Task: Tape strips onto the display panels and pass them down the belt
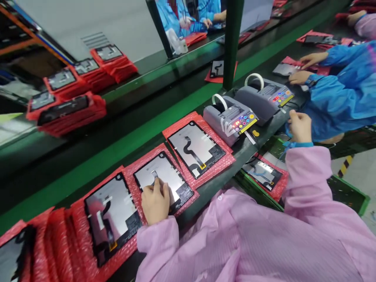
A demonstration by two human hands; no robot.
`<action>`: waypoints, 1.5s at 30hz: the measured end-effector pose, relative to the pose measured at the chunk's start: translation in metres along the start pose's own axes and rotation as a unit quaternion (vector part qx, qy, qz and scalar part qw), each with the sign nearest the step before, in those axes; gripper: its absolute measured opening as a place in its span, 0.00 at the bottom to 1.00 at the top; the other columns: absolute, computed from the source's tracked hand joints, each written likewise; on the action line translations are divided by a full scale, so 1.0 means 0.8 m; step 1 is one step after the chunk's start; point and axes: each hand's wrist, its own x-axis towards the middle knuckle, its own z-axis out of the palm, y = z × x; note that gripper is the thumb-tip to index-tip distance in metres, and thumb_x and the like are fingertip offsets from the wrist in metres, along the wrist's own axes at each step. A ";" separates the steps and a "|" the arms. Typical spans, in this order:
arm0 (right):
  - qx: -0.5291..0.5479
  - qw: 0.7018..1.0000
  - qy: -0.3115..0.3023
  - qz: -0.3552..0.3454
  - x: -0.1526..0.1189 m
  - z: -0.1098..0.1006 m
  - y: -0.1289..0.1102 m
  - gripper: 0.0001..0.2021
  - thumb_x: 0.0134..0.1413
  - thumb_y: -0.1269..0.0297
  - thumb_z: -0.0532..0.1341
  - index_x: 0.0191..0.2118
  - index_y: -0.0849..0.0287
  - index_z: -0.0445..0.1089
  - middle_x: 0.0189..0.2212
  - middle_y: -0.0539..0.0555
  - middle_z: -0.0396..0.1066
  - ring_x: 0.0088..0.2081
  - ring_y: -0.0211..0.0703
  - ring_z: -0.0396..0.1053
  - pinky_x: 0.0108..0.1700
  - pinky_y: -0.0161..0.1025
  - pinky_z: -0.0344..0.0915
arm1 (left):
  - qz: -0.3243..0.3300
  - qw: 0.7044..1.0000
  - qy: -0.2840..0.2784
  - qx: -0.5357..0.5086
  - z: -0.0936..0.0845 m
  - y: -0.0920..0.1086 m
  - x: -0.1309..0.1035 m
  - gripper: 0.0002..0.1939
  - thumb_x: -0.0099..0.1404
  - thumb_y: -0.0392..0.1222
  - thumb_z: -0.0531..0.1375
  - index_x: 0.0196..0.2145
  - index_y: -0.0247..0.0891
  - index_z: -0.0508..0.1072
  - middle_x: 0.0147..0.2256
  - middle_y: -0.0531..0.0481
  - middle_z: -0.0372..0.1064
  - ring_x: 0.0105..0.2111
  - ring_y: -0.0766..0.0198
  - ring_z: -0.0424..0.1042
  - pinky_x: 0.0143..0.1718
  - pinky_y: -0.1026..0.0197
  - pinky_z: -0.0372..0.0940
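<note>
Four silver panels lined up on red bubble wrap, left hand on one

Dark green tabletop (202, 196), red bubble-wrap sheets (135, 170) along it, one flat silver panel with black border per visible spot. Overlapping red wrap layers (60, 235) packed at the left end, between the cut-off panel (10, 254) and the next one (113, 215). Green plastic crate (257, 192) below the near edge, right part; another black-bordered panel (261, 172) on red wrap at it, partly hidden by a pink sleeve (305, 172).

Two grey tape machines with white tape rolls, nearer one (223, 121) and farther one (261, 98), stand beside the right-hand panel (196, 149); lit displays, coloured buttons. Green post (233, 43) rises behind them. Upper left ledge: stacks of red-wrapped panels (76, 82). Co-worker in blue sleeves (346, 86) at upper right, both hands over red-wrapped items.

Worked panel (176, 184): between its two neighbours, near edge of the tabletop, glossy, dark block near one corner. Left hand (155, 199) on it, fingers bent and bunched at a small pale strip (154, 173); cannot tell if pinched. Right hand (300, 127) raised near the farther machine, fingertips pressed to thumb, blue wristband (298, 144); cannot tell if anything is between them.
</note>
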 end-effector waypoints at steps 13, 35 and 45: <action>0.235 0.958 -0.063 -0.151 -0.173 0.004 -0.169 0.08 0.53 0.49 0.65 0.29 0.43 0.73 0.29 0.55 0.70 0.30 0.50 0.67 0.32 0.54 0.58 | -0.026 0.999 -0.009 -0.028 0.004 0.003 0.001 0.27 0.70 0.48 0.53 0.60 0.30 0.71 0.41 0.38 0.66 0.41 0.50 0.68 0.44 0.52 0.65; -0.034 0.808 -0.477 -0.345 -0.314 0.335 -0.291 0.09 0.58 0.69 0.60 0.28 0.61 0.74 0.36 0.58 0.69 0.47 0.52 0.65 0.58 0.55 0.56 | -0.045 0.992 -0.113 -0.026 -0.013 0.017 0.006 0.27 0.73 0.47 0.51 0.65 0.33 0.63 0.44 0.39 0.67 0.41 0.52 0.67 0.40 0.53 0.62; -0.013 0.822 -0.450 -0.350 -0.321 0.341 -0.283 0.09 0.56 0.72 0.58 0.27 0.60 0.73 0.37 0.60 0.68 0.47 0.53 0.65 0.57 0.57 0.59 | -0.048 0.990 -0.129 -0.024 -0.017 0.019 0.006 0.28 0.74 0.48 0.49 0.66 0.32 0.62 0.44 0.39 0.67 0.42 0.52 0.67 0.39 0.53 0.62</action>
